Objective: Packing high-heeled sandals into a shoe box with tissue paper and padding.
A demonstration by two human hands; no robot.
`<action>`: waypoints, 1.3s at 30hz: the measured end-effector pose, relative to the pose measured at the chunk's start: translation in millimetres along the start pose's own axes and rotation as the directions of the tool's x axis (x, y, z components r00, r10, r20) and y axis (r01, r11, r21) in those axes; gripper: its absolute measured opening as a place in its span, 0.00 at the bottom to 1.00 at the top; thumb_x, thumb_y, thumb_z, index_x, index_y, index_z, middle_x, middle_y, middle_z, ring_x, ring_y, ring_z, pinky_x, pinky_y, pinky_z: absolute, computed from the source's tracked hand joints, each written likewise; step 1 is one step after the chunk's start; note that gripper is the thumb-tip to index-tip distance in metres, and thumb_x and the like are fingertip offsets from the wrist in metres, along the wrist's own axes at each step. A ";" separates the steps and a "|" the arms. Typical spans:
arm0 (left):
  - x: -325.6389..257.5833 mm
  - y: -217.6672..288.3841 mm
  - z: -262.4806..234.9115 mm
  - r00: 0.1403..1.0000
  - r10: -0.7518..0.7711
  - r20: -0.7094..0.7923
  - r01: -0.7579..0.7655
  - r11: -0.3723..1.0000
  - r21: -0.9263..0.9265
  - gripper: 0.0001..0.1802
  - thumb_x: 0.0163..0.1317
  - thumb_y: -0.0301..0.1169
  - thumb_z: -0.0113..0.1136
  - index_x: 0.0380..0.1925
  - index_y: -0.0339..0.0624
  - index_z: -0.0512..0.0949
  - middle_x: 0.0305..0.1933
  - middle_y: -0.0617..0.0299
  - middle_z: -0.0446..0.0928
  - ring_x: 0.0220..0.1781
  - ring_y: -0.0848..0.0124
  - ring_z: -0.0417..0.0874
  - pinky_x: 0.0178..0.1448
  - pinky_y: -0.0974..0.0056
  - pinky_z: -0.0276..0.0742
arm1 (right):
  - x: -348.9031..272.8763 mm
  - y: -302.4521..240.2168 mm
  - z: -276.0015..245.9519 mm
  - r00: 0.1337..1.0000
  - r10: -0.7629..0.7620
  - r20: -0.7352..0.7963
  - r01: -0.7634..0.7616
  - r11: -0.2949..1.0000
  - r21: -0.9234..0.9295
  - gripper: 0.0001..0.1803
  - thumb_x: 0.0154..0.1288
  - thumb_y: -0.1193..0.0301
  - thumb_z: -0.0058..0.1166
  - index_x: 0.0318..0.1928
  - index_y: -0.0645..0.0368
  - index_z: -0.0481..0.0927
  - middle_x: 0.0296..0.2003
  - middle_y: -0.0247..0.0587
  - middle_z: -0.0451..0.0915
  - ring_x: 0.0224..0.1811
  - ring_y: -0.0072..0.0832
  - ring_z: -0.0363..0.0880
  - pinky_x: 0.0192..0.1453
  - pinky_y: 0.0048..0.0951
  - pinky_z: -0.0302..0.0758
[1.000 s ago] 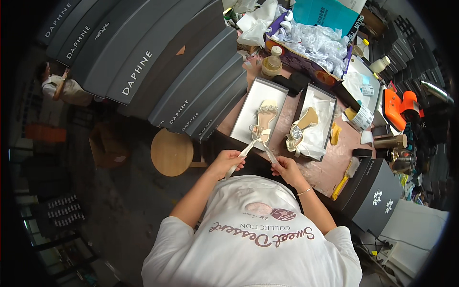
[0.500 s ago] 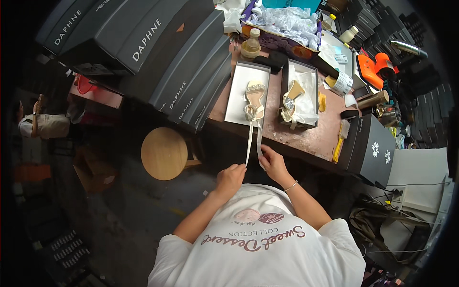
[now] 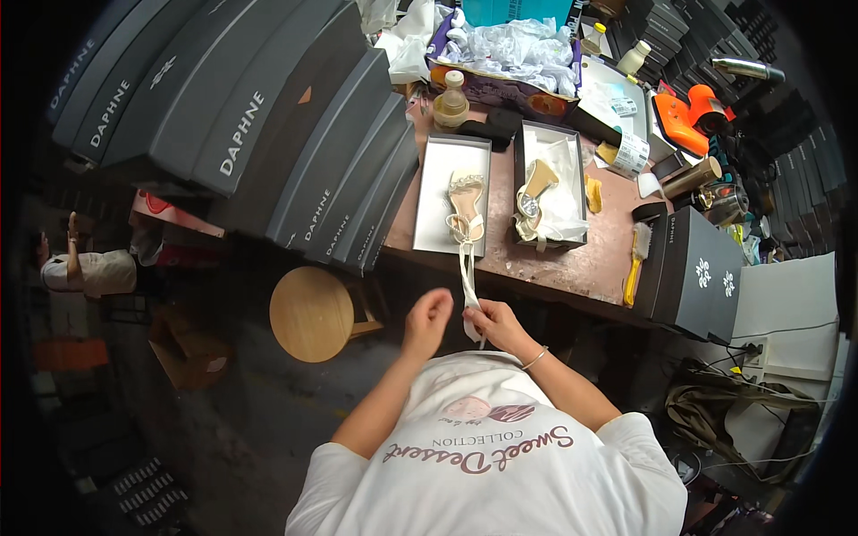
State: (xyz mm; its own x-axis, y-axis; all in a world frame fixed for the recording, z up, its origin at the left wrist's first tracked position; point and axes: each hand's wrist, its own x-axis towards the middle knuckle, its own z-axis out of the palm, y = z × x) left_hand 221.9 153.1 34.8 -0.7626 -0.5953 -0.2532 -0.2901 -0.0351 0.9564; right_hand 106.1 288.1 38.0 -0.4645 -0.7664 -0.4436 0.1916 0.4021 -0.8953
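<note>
A cream sandal [image 3: 466, 198] with a jewelled band lies on a grey-white box lid [image 3: 430, 234] at the table's front edge. Its long ribbon straps [image 3: 466, 277] run from the ankle over the edge toward me. Gathered between the fingers of my right hand [image 3: 499, 325] are the straps, with loose ends hanging below. Just left of the straps, my left hand [image 3: 427, 323] is raised with its fingers curled together; I see nothing in it. The matching sandal [image 3: 538, 192] rests in an open shoe box [image 3: 584, 234] on white tissue paper, right of the lid.
Stacked dark shoe boxes [image 3: 295, 143] tower at the left; another shoe box [image 3: 688, 277] stands at the right. A yellow-handled brush [image 3: 636, 263], a glue bottle [image 3: 451, 103] and an orange tape dispenser [image 3: 681, 123] are on the table. A round wooden stool [image 3: 311, 313] stands below.
My left hand has let go of its strap and moved slightly apart. My right hand has moved down and left, and now holds the straps together. The view has shifted slightly.
</note>
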 end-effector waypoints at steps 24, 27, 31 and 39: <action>98.6 -4.9 27.7 0.746 -0.614 0.257 0.650 0.590 -0.479 0.10 0.64 0.31 0.58 0.41 0.37 0.78 0.26 0.69 0.72 0.15 0.86 0.58 0.16 0.77 0.48 | 110.1 22.1 -74.2 0.963 -0.270 -0.016 0.198 0.744 -0.638 0.15 0.63 0.61 0.55 0.35 0.64 0.81 0.28 0.53 0.80 0.31 0.49 0.79 0.38 0.43 0.75; 92.3 -1.2 29.9 0.882 -0.471 0.004 0.455 0.852 -0.260 0.08 0.63 0.30 0.59 0.39 0.38 0.79 0.23 0.72 0.70 0.16 0.87 0.59 0.17 0.77 0.48 | 82.1 -34.1 -67.5 0.870 -0.489 -0.066 0.357 0.716 -0.600 0.11 0.60 0.66 0.58 0.36 0.61 0.81 0.30 0.49 0.78 0.33 0.48 0.78 0.37 0.42 0.74; 89.5 2.8 26.5 0.914 -0.399 0.075 0.375 0.759 -0.532 0.05 0.62 0.28 0.59 0.37 0.40 0.78 0.22 0.74 0.68 0.19 0.85 0.62 0.20 0.77 0.52 | 90.4 -47.2 -37.5 0.877 -0.475 -0.068 0.399 0.800 -0.449 0.11 0.61 0.66 0.57 0.38 0.60 0.81 0.31 0.49 0.78 0.33 0.46 0.78 0.37 0.40 0.74; 99.2 0.1 10.7 0.843 -0.427 0.326 0.503 0.417 -0.757 0.06 0.66 0.31 0.56 0.38 0.42 0.76 0.29 0.68 0.72 0.25 0.81 0.68 0.22 0.76 0.60 | 98.8 -38.5 -33.8 0.983 -0.174 -0.052 0.151 0.943 -0.295 0.14 0.59 0.62 0.61 0.36 0.62 0.83 0.29 0.48 0.78 0.28 0.39 0.79 0.35 0.36 0.73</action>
State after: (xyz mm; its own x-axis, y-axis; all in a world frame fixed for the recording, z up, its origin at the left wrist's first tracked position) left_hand 140.0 102.6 8.2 -0.7077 -0.2257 -0.6695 -0.0669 -0.9220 0.3814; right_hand 23.5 213.8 30.0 -0.5350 -0.7976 -0.2785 -0.1448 0.4113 -0.8999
